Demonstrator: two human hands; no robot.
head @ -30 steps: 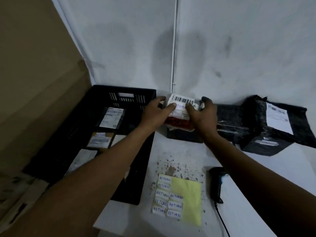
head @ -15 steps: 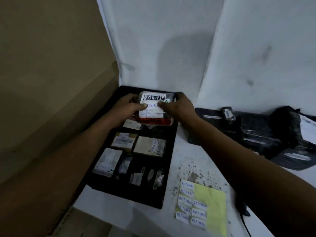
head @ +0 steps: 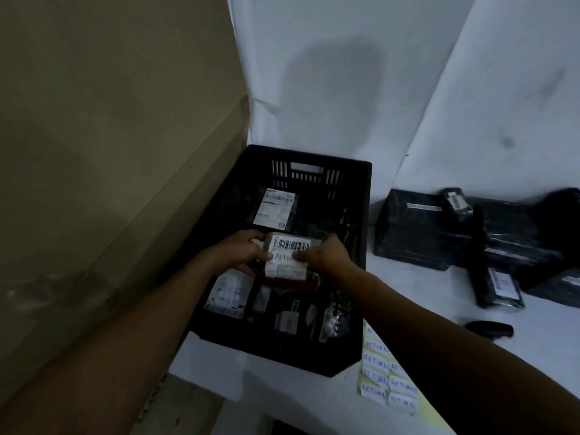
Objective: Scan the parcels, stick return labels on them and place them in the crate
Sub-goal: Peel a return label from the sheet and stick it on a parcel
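Our left hand grips the left side of a small parcel at the centre of the frame, thumb laid across its top and fingers curled under its edge. Our right hand grips the right side the same way, its thumb pressing on the handwritten return label that sits just below the parcel's barcode sticker. The parcel is reddish at its lower edge. We hold it between both hands inside the black plastic crate, above the parcels already lying there; we cannot tell whether it touches them yet.

In the crate, a dark parcel with a white shipping label lies toward the far wall, and a pale labelled packet lies at the lower left under our left wrist. Several smaller packets sit along the near side.

To the right of the crate, on the white table, a heap of black wrapped parcels fills the right edge of the frame. A black handheld scanner lies below them. At the lower right, a yellow sheet of return labels is partly hidden by our right forearm. A large brown cardboard panel covers the left of the frame.
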